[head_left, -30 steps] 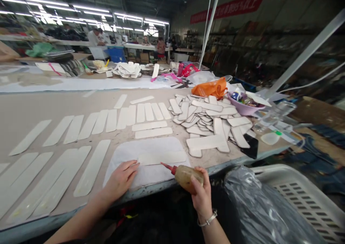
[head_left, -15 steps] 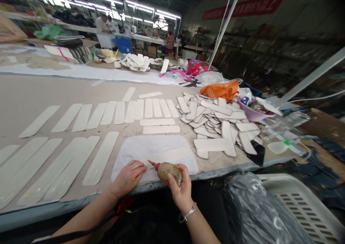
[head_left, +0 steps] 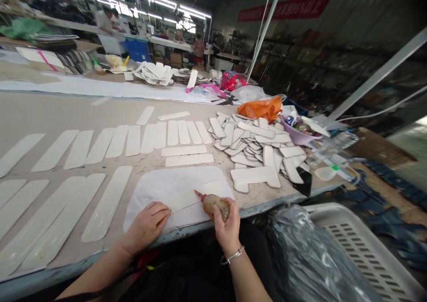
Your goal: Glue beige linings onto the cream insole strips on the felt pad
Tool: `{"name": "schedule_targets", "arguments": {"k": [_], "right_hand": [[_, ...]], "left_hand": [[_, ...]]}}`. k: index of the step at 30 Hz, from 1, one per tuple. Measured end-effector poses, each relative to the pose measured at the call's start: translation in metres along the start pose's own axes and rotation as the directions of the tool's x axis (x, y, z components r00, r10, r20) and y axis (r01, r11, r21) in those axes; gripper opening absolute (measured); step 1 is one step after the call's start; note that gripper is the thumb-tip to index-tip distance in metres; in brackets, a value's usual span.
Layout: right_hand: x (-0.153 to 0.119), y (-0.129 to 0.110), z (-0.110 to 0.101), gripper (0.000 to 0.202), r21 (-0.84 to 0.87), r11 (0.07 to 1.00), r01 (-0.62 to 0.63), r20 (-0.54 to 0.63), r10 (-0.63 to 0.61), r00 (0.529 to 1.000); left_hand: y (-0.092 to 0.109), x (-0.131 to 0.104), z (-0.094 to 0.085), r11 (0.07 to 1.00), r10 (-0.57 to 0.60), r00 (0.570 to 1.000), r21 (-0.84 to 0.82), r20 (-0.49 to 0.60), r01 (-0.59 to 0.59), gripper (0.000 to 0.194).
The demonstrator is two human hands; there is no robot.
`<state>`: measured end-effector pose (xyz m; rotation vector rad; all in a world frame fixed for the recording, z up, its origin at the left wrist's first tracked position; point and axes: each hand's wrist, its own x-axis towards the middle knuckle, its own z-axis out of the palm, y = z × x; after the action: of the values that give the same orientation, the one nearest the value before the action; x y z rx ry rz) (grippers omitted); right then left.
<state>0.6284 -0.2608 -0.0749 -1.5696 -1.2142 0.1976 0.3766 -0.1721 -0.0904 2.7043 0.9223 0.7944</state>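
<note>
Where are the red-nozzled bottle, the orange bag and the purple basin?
Red-nozzled bottle (head_left: 213, 202): head view, on its brownish body.
Orange bag (head_left: 261, 109): head view, on the middle of its crumpled side.
Purple basin (head_left: 298, 136): head view, on its outer wall.

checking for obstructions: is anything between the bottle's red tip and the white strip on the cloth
Nothing visible stands in the way. The right hand holds the bottle with its red tip overlapping the white strip in view; whether they touch is unclear. The left hand is at the strip's left end, off to the side.
</note>
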Motion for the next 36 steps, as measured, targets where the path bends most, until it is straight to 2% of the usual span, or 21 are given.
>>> {"name": "schedule_targets", "arguments": {"k": [6, 10, 12, 14, 17, 20, 24, 27, 32, 34, 36], "right_hand": [[0.015, 0.019, -0.024, 0.028, -0.164, 0.986, -0.024, -0.184, -0.007, 0.983], [0.018, 0.022, -0.029, 0.03, -0.227, 0.974, -0.022, -0.241, -0.034, 0.97], [0.015, 0.02, -0.03, 0.03, -0.192, 0.981, -0.021, -0.239, -0.026, 0.971], [0.009, 0.015, -0.028, 0.029, -0.096, 0.995, -0.021, -0.186, 0.003, 0.983], [-0.005, 0.001, -0.02, 0.028, 0.064, 0.998, -0.03, -0.018, 0.031, 0.999], [-0.018, -0.017, -0.008, 0.028, 0.148, 0.989, -0.023, 0.128, 0.004, 0.992], [-0.021, -0.028, 0.002, 0.025, 0.159, 0.987, 0.013, 0.187, -0.043, 0.981], [-0.012, -0.016, -0.006, 0.024, 0.06, 0.998, 0.011, 0.117, -0.018, 0.993], [0.004, 0.015, -0.033, 0.027, -0.171, 0.984, -0.048, -0.143, 0.023, 0.989], [0.005, 0.019, -0.037, 0.03, -0.179, 0.982, -0.062, -0.181, 0.029, 0.983], [0.002, 0.014, -0.033, 0.031, -0.095, 0.993, -0.073, -0.155, 0.058, 0.986]], "left_hand": [[-0.006, -0.002, 0.003, 1.0, 0.017, 0.999, 0.015, -0.029, -0.017, 0.019], [-0.008, -0.003, 0.004, 0.998, 0.029, 0.999, 0.05, -0.04, -0.027, 0.018], [-0.008, -0.003, 0.004, 0.998, 0.023, 0.999, 0.058, -0.035, -0.021, 0.018], [-0.006, -0.002, 0.003, 0.998, 0.017, 0.999, 0.055, -0.029, -0.015, 0.017], [-0.002, -0.001, 0.002, 0.999, 0.007, 1.0, 0.046, -0.025, -0.006, 0.017], [0.0, 0.0, 0.001, 0.999, 0.004, 1.0, 0.041, -0.016, -0.004, 0.017], [0.001, 0.0, -0.001, 0.999, 0.012, 1.0, 0.038, -0.016, -0.012, 0.019], [0.002, 0.001, -0.001, 0.999, 0.012, 1.0, 0.037, -0.029, -0.011, 0.019], [0.001, 0.002, 0.001, 0.999, 0.016, 0.998, 0.033, -0.06, -0.014, 0.018], [0.001, 0.002, 0.001, 0.999, 0.012, 0.998, 0.032, -0.055, -0.011, 0.018], [0.0, 0.001, 0.001, 0.999, 0.009, 0.999, 0.031, -0.051, -0.008, 0.017]]}}
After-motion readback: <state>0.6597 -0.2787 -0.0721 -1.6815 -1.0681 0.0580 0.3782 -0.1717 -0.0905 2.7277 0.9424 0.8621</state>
